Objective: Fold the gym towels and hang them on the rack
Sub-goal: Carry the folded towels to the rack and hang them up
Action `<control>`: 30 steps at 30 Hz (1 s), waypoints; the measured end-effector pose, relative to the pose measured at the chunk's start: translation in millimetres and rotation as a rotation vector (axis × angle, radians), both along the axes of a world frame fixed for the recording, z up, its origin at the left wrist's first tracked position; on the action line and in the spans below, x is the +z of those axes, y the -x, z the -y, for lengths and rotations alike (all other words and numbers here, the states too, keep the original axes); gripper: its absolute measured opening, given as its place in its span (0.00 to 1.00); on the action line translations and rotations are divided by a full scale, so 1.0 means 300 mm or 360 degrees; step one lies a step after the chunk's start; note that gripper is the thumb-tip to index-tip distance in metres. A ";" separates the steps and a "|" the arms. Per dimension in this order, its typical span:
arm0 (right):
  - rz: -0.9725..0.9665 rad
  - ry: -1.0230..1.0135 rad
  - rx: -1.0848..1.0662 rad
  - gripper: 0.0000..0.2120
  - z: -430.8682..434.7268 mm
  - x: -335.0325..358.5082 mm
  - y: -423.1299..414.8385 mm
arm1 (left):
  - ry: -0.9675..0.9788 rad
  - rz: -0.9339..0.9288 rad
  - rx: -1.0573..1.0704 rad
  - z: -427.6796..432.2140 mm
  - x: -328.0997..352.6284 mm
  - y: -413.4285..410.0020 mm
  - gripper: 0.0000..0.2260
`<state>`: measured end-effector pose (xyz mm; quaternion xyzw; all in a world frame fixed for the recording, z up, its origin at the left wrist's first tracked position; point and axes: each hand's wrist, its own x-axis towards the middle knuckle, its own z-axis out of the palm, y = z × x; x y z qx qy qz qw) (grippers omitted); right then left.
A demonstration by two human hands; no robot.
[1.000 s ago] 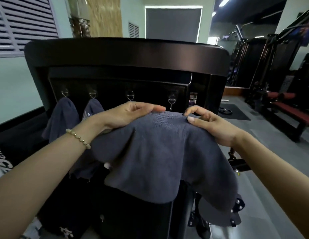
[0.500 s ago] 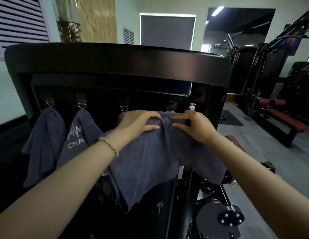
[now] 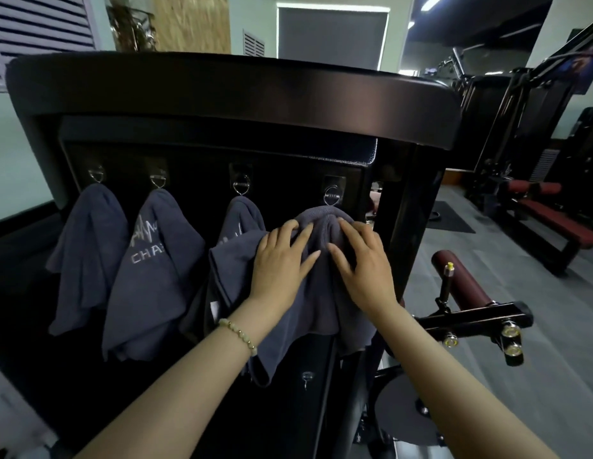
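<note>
- Under the rightmost hook (image 3: 333, 195), the towel (image 3: 323, 223) hangs lengthwise down, its bunched top just below the ring.
- Left hand (image 3: 281, 260) and right hand (image 3: 363, 263) flank that top, spread fingers pressing it, neither gripping.

You're looking into a dim scene: the rack (image 3: 222, 91) reads nearly black, with only a soft sheen along its top edge. Light comes from the ceiling strip (image 3: 432, 3) at upper right and a glow rimming the blind (image 3: 333, 34). The hooks (image 3: 332, 195) catch small glints. Your right hand (image 3: 361, 263) smears at the fingers. The bottom-left corner blurs, and straight lines bow toward the edges.
</note>
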<state>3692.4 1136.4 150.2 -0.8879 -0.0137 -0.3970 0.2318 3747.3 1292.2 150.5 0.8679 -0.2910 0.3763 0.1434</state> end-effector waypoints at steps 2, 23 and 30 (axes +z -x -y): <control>-0.0027 -0.0227 0.0114 0.24 -0.018 -0.013 0.009 | 0.0237 -0.0366 -0.0236 0.019 0.012 0.017 0.21; -0.0630 -0.1237 0.0814 0.17 -0.030 -0.022 0.158 | 0.0706 -0.1471 -0.0774 -0.044 -0.074 0.126 0.35; -0.0549 -0.1125 0.0731 0.23 -0.044 -0.065 0.126 | 0.0687 -0.1266 -0.0867 -0.062 -0.124 0.086 0.36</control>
